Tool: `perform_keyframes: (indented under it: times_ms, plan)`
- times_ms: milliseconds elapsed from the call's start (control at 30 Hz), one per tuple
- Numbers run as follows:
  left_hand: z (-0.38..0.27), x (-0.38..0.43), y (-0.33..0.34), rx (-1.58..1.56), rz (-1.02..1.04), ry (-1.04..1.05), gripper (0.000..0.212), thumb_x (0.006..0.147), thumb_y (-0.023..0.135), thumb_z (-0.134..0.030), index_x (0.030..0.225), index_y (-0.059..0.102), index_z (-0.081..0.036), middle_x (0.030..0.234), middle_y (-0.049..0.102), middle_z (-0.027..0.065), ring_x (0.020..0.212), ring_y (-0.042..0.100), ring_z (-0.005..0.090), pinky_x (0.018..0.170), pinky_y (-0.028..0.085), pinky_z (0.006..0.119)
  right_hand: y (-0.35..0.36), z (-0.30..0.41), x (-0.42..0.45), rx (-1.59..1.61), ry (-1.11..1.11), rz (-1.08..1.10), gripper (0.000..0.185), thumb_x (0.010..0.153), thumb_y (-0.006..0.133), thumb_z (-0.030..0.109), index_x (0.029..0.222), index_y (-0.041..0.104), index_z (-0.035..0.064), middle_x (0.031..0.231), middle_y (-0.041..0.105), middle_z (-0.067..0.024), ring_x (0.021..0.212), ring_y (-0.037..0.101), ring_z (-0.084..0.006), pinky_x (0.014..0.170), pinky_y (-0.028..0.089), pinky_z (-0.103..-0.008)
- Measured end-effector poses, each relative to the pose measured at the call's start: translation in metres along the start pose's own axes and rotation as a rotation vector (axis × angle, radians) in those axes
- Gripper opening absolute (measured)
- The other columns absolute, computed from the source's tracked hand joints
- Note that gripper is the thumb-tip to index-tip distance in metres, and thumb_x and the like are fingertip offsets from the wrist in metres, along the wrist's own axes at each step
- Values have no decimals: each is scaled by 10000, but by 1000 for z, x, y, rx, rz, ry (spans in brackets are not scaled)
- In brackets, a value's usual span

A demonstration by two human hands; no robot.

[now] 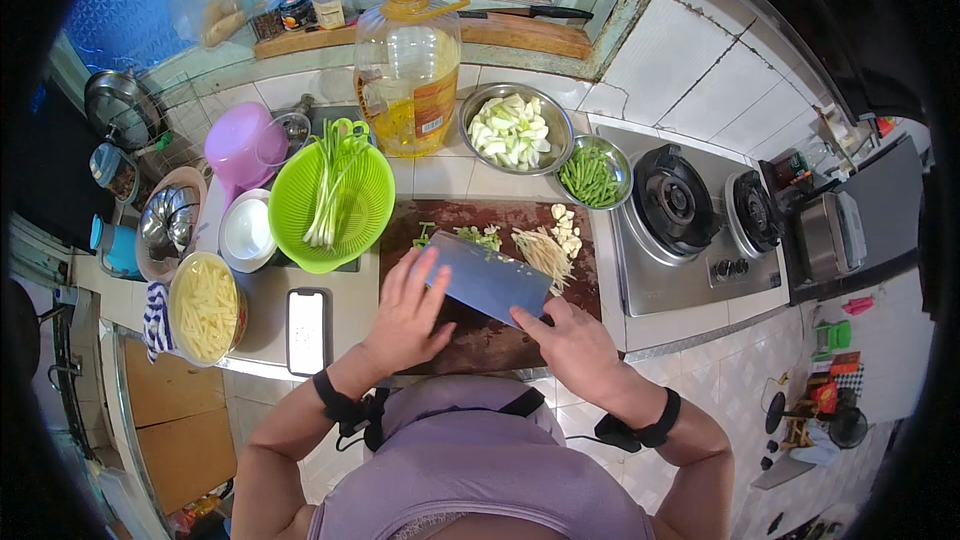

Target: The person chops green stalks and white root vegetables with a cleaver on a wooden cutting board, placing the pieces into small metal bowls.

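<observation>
A cleaver point(487, 277) with a broad blade lies tilted almost flat over the dark wooden cutting board point(480, 345). Its handle is in the grip of my right hand point(574, 345), index finger along the blade. My left hand point(411, 304) is at the blade's far left end with fingers spread; whether the fingertips touch the metal cannot be made out. Beyond the blade sit chopped green pieces point(480, 236), partly hidden by it. Pale thin shreds point(546, 253) and peeled garlic cloves point(565, 229) lie at the board's right side.
Left of the board stand a green colander point(379, 195) holding scallions point(328, 202), a bowl of pale strips point(206, 307) and a phone point(306, 330). Behind are an oil jug point(409, 75), a steel bowl of sliced vegetable point(510, 131) and cut green beans point(590, 176). A gas stove point(675, 202) adjoins right.
</observation>
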State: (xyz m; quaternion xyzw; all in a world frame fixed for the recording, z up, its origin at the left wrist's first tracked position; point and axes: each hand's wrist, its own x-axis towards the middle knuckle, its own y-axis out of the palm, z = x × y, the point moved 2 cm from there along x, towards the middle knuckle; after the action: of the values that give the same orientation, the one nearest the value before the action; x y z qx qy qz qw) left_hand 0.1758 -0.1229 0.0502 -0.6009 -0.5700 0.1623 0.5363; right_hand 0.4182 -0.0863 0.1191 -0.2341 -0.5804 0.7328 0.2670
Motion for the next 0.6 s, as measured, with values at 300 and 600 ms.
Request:
perform_keyframes:
  times_ms: [300,600]
  plan:
    - [-32,49,30,-151,198,236,984,640,808,-295,1477,328,-103,1564,145,241,1416,106,526,1106,183,639,0,20,0,-229,-170,-16,403,802,587,145,1202,615,104,891,521,-119,793,575,-268,707,517,-365]
    - [-20,54,31,-113,427,78,1080,639,811,-365,1497,243,-37,1591,67,206,1445,2,494,1148,80,610,7,11,-11,-245,-145,-85,398,807,575,163,1199,626,121,874,514,-93,778,564,-237,652,511,-335]
